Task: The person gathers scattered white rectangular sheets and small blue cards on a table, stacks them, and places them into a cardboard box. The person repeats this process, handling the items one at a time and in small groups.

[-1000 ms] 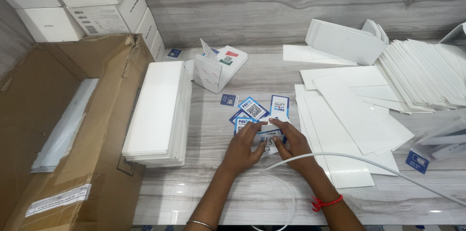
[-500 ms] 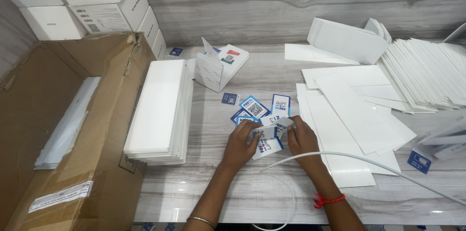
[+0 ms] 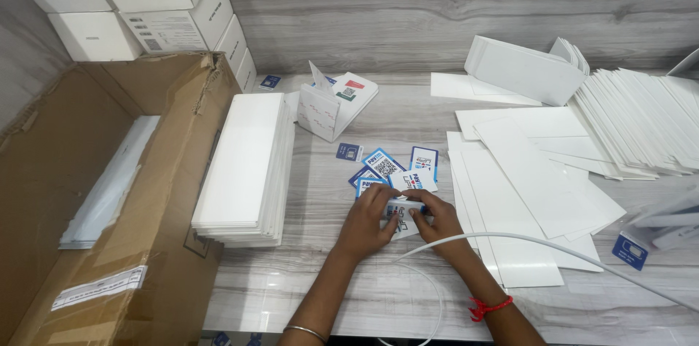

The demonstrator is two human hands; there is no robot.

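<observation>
Your left hand point(image 3: 368, 224) and right hand point(image 3: 437, 219) pinch one card point(image 3: 403, 209) together, low over the surface point(image 3: 364, 295). More cards point(image 3: 393, 165) lie just beyond. A white stack point(image 3: 244, 168) flanks your left, loose sheets point(image 3: 524, 186) your right, and a cable point(image 3: 510, 244) crosses your right wrist.

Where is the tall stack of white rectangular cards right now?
In the head view, the stack of white rectangular cards lies left of both hands, against the open brown cardboard box.

- The single head-worn camera looks steeply down and forward over the grey wood-grain tabletop point(image 3: 349, 280).
- It sits close above the person's forearms, facing the grey wood-grain back wall point(image 3: 437, 4).
</observation>
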